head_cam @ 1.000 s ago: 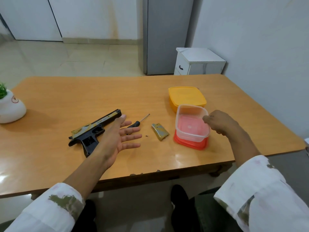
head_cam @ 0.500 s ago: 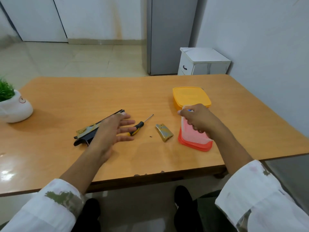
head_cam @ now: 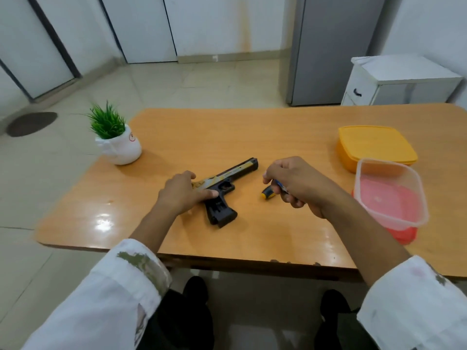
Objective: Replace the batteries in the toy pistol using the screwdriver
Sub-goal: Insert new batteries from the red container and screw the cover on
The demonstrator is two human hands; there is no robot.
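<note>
Near the middle of the table (head_cam: 252, 137), the left hand (head_cam: 182, 195) curls over the rear of the toy pistol (head_cam: 227, 178), which lies flat. The screwdriver (head_cam: 267, 195) lies just beside it. The right hand (head_cam: 298, 188) pinches what looks like a blue battery (head_cam: 280, 184), so fitting the batteries and closing up probably remain.

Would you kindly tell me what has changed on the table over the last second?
The right hand left the clear plastic tub and moved left toward the black-and-gold toy pistol, now pinching a small blue object, probably a battery. The left hand, earlier open above the pistol, now grips its rear. The pistol, the yellow-and-black screwdriver and the yellow lidded box lie where they were.
</note>
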